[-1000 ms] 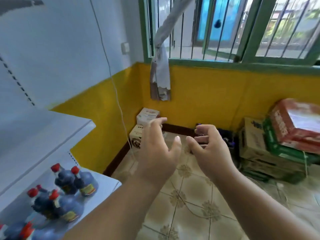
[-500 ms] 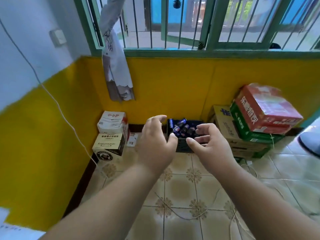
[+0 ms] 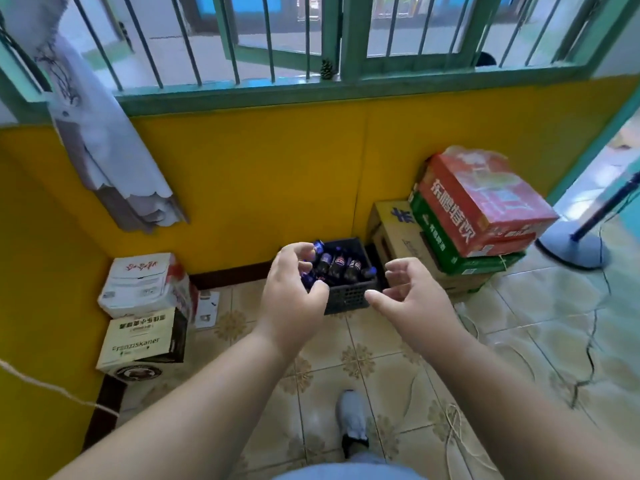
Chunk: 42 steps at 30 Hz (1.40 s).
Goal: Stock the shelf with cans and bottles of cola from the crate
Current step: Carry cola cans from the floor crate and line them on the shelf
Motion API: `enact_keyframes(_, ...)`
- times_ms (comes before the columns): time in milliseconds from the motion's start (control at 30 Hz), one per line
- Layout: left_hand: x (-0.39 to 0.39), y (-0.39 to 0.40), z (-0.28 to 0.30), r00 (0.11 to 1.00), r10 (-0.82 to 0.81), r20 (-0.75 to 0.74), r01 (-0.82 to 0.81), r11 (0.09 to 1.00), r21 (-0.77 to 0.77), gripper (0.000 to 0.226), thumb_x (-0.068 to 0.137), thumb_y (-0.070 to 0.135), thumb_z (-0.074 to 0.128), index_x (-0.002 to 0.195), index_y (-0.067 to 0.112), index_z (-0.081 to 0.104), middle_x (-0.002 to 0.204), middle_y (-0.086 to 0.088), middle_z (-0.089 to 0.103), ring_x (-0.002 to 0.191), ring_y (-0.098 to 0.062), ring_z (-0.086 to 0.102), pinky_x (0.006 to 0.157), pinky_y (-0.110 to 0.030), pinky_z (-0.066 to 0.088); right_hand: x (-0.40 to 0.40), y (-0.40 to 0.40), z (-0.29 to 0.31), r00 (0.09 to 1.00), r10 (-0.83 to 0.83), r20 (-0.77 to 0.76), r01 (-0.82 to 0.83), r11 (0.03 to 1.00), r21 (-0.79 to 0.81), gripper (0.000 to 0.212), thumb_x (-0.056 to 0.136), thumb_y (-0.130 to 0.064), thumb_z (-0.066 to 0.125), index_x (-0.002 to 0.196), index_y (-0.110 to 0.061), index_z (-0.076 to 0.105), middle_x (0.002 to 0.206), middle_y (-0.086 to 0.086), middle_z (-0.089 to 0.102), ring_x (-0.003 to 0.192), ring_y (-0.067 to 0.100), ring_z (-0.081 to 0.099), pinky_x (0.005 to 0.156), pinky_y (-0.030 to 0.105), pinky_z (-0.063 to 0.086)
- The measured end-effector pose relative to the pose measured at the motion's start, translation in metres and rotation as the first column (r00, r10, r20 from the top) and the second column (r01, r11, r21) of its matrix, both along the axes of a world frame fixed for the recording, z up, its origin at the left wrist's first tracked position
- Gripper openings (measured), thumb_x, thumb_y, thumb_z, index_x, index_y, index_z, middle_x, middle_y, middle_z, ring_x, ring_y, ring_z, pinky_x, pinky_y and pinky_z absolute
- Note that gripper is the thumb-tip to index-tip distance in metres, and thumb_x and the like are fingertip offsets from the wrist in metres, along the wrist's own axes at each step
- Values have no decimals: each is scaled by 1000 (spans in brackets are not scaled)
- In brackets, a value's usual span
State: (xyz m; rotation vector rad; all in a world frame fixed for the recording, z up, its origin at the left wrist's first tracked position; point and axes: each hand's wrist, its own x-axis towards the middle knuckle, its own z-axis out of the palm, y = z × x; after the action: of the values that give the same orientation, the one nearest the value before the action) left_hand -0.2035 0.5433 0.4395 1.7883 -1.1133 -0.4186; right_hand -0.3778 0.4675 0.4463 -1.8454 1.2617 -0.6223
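A dark plastic crate (image 3: 349, 295) stands on the tiled floor against the yellow wall, filled with several blue cola bottles and cans (image 3: 337, 265). My left hand (image 3: 292, 294) hovers in front of the crate's left side, fingers loosely curled and holding nothing. My right hand (image 3: 410, 296) is raised just right of the crate, fingers loosely curled, also holding nothing. Both hands are nearer to me than the crate. The shelf is out of view.
Two stacked cartons (image 3: 145, 310) sit at the left wall. A pile of drink cases (image 3: 467, 220) stands right of the crate. A fan base (image 3: 571, 245) and cable lie at the right. My shoe (image 3: 351, 422) is on the tiles.
The view has swung right from the shelf with bottles to the floor corner. The crate now appears larger and nearer, just behind my raised hands, which keep the same pose.
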Motion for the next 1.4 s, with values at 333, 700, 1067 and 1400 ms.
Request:
enact_keyframes(333, 90, -151, -4, 989, 149, 14, -149, 982, 115, 37, 92, 11, 59, 123, 29, 51, 115, 13, 57, 102, -5, 56, 78, -17, 49, 105, -200, -17, 986, 165, -9, -161, 971, 178, 50, 87, -36, 76, 129, -26, 51, 122, -8, 58, 100, 9, 62, 77, 24, 52)
enact_keyframes(700, 202, -239, -60, 982, 149, -116, -102, 937, 335, 33, 94, 14, 58, 122, 30, 50, 113, 13, 57, 101, -5, 57, 81, -21, 49, 222, -287, -73, 970, 214, -116, -156, 912, 381, 44, 87, -39, 76, 123, -29, 53, 123, -6, 59, 107, 16, 59, 93, 41, 54)
enact_keyframes(1067, 306, -391, -116, 988, 5, -153, 70, 873, 482, 35, 96, 16, 57, 129, 27, 53, 119, 10, 59, 101, -8, 56, 79, -20, 42, 315, -393, -125, 976, 55, -210, 35, 914, 405, 46, 87, -38, 76, 126, -19, 62, 119, -4, 65, 109, 16, 62, 99, 40, 52)
enact_keyframes(1400, 299, -427, -301, 889, 316, -332, 3, 721, 693, 36, 103, 39, 48, 134, 23, 48, 107, 12, 52, 77, 4, 45, 54, -5, 32, 340, -429, -326, 950, 122, -288, 95, 765, 637, 31, 88, -35, 76, 106, -19, 56, 89, -12, 57, 87, 10, 60, 79, 27, 45)
